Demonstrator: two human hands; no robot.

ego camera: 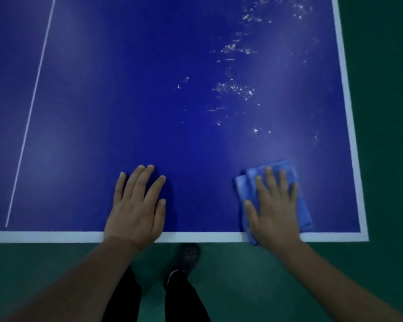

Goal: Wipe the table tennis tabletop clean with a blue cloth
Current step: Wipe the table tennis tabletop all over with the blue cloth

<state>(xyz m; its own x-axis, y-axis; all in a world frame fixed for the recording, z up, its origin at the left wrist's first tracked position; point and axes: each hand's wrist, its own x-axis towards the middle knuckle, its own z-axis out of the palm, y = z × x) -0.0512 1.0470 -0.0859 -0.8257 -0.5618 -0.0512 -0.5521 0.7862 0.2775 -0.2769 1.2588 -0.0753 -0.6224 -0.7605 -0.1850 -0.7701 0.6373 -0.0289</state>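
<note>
Smooth matte blue worktop (126, 101) with white edge lines, right hand (273, 209) spread flat, pressing folded soft blue cloth (303, 205), left hand (136, 203) flat on bare surface, whitish wet speckles (235, 89) beyond

left hand (135, 206) flat on tabletop (130, 94) near edge | right hand (273, 205) on cloth (300, 205), near right corner

No readable text, labels or numbers; dim view may hide small print.
</note>
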